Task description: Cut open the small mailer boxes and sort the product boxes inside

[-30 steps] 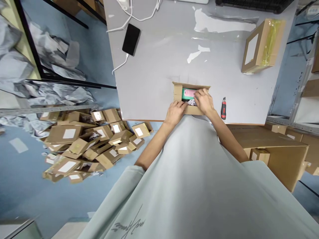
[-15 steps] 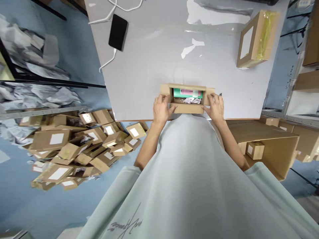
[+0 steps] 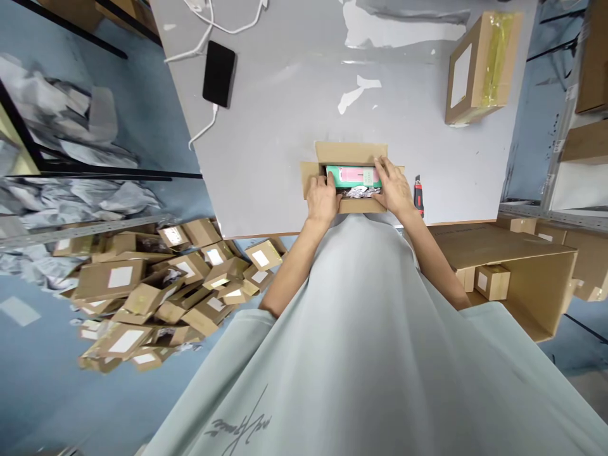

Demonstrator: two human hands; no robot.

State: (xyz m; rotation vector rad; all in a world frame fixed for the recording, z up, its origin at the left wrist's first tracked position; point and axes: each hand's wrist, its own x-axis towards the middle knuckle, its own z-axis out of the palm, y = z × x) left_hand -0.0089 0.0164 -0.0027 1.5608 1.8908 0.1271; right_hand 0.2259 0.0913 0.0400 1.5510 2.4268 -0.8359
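An opened cardboard box [image 3: 351,153] stands at the table's front edge, its flaps folded outward. Inside it lies a green and pink box [image 3: 350,175] with a pale label near its right end. Crumpled packing paper [image 3: 361,192] fills the side closest to me. My left hand [image 3: 323,197] reaches in and grips the inner box's left end, fingers curled over it. At the opposite end, my right hand [image 3: 393,185] has its fingers on the same box, thumb on the near side. The undersides of both grips are hidden. A red and black box cutter [image 3: 418,196] lies beside my right hand.
On the table are a black phone-like device [image 3: 219,74] with a white cable, and a taped carton [image 3: 482,69] at the back right. Opened cartons [image 3: 190,266] are heaped on the floor at left. A large cardboard box [image 3: 546,278] stands below the table at right.
Both hands have moved from the outer flaps inward onto the green and pink box's ends. The far flap now stands folded back, and the box cutter has come into sight.
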